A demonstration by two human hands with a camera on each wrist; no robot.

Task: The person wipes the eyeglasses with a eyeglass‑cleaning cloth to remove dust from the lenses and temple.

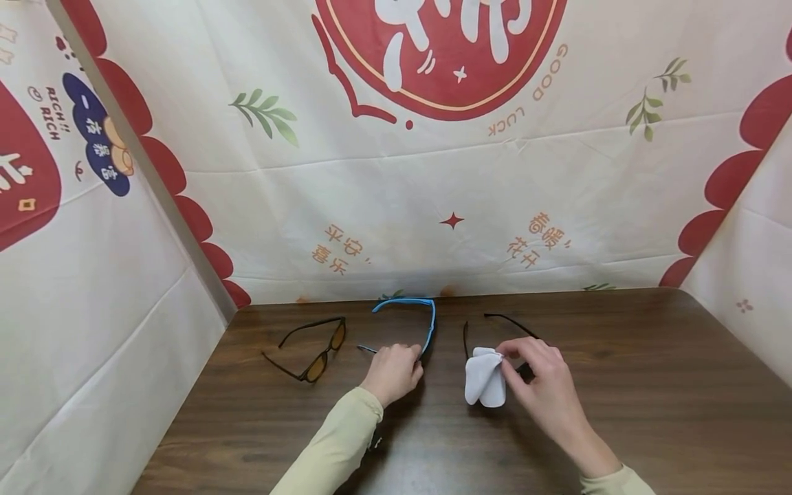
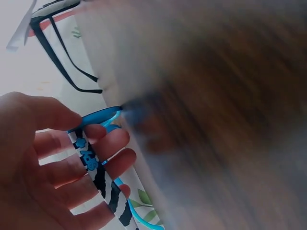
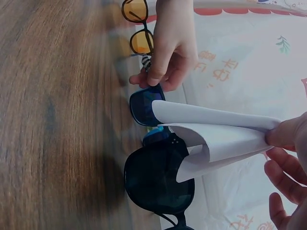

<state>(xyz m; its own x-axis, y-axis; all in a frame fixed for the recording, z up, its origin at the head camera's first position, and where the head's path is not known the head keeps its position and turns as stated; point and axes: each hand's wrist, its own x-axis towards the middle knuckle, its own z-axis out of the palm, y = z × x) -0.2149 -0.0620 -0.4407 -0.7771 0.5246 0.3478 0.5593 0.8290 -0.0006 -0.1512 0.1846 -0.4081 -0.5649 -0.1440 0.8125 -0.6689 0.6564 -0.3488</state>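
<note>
Blue-framed sunglasses (image 1: 431,320) lie on the table with their temples pointing left. My left hand (image 1: 392,375) pinches their near corner by the hinge, thumb on the blue frame (image 2: 98,116). A black-and-white patterned temple (image 2: 100,179) runs across the fingers. My right hand (image 1: 544,378) pinches a folded pale cloth (image 1: 485,378) between thumb and fingertips, and the cloth hangs down to the left. Black sunglasses (image 3: 156,175) with dark lenses stand behind the cloth and right hand, partly hidden by them in the head view.
Black-framed glasses with amber lenses (image 1: 317,368) lie unfolded at the left. The brown wooden table (image 1: 650,385) is bordered at its back and left by printed white fabric walls (image 1: 396,185).
</note>
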